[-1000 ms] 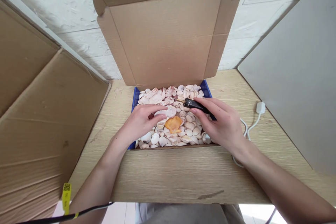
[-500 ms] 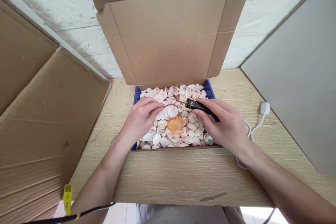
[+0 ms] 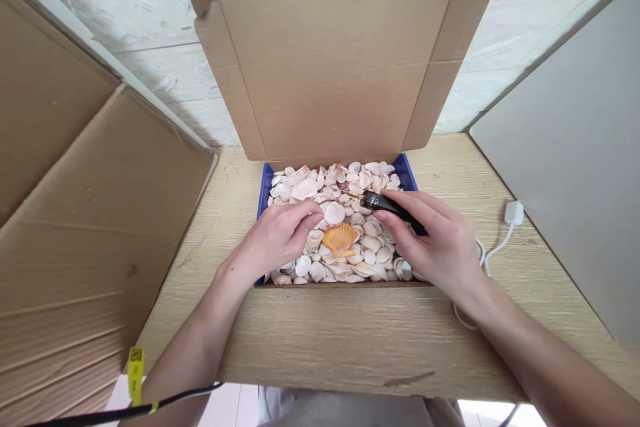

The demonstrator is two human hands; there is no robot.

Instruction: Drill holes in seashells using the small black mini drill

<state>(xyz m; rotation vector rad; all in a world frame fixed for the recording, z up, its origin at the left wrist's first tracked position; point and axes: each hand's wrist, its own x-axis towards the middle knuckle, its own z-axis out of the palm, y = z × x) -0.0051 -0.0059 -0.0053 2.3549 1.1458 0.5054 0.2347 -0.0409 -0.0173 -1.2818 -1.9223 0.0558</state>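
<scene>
My right hand is wrapped around a black pen-shaped mini drill, its thin brass-coloured tip pointing left over the shells. Thumb and forefinger of my left hand are pinched together at the left edge of a white speckled seashell. Just below that shell lies an orange scallop shell. Many pale seashells fill the shallow cardboard box with blue sides. Part of the shells at the left is hidden under my left hand.
The box's brown lid stands raised at the back. A white cable with a white plug lies on the wooden table at right. Cardboard borders the left, a grey panel the right. A black cable crosses the lower left.
My left hand has moved slightly right and its fingers have closed at the speckled seashell. My right hand still holds the mini drill over the shells. The whole view has shifted a little.
</scene>
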